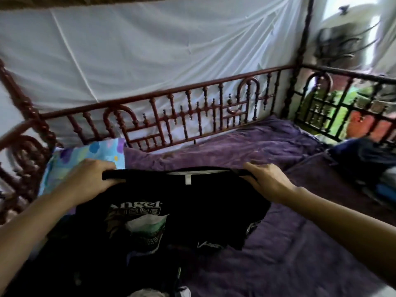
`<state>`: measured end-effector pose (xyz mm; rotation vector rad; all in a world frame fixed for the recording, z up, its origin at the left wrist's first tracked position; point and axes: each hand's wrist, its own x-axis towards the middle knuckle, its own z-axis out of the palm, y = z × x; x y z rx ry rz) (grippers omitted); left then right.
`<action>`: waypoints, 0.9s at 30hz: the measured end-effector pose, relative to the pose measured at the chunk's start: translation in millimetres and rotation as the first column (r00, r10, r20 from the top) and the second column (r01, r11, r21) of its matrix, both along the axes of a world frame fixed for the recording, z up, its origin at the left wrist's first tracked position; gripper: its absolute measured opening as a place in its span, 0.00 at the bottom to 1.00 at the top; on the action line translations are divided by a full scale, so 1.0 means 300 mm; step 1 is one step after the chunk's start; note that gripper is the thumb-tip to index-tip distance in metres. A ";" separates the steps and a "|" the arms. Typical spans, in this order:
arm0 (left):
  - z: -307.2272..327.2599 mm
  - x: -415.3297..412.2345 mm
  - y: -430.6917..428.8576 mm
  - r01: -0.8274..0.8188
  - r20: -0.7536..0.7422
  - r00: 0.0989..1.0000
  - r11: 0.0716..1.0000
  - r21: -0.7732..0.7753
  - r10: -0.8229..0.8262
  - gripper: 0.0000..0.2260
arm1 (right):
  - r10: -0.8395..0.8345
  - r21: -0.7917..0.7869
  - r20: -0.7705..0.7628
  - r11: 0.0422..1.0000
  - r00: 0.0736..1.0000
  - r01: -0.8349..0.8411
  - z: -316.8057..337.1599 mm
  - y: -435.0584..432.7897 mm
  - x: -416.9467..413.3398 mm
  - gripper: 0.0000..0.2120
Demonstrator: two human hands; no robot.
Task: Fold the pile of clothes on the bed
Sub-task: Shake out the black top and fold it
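Observation:
A black T-shirt with a printed front graphic and a white neck label hangs stretched between my two hands above the bed. My left hand grips its left shoulder and my right hand grips its right shoulder. The shirt's lower part drapes onto a dark heap of clothes at the near left. The bed is covered by a purple blanket.
A light blue patterned pillow lies at the far left behind the shirt. A carved red wooden rail runs along the far side, with a white cloth behind it. Dark clothes lie at the right by a dark rail.

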<state>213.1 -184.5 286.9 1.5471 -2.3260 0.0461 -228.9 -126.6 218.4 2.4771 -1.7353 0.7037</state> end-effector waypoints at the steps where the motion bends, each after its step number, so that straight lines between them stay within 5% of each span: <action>1: -0.032 -0.063 -0.029 -0.001 -0.005 1.000 1.000 -0.026 0.001 0.07 | -0.048 0.023 0.001 0.999 0.999 0.048 -0.044 0.039 -0.048 0.11; 9: -0.275 -0.702 -0.241 -0.050 0.033 0.998 0.995 -0.084 0.053 0.09 | -0.358 0.194 -0.051 0.912 0.932 0.361 -0.338 0.316 -0.415 0.12; 19: -0.665 -1.831 -0.464 0.054 0.140 0.987 0.989 0.139 -0.073 0.11 | -0.601 0.399 -0.043 0.722 0.798 0.565 -0.770 0.344 -1.155 0.16; 27: -1.103 -2.594 -0.596 0.088 0.194 0.969 0.944 0.317 -0.155 0.11 | -0.776 0.564 -0.114 0.464 0.621 0.683 -1.155 0.195 -1.844 0.13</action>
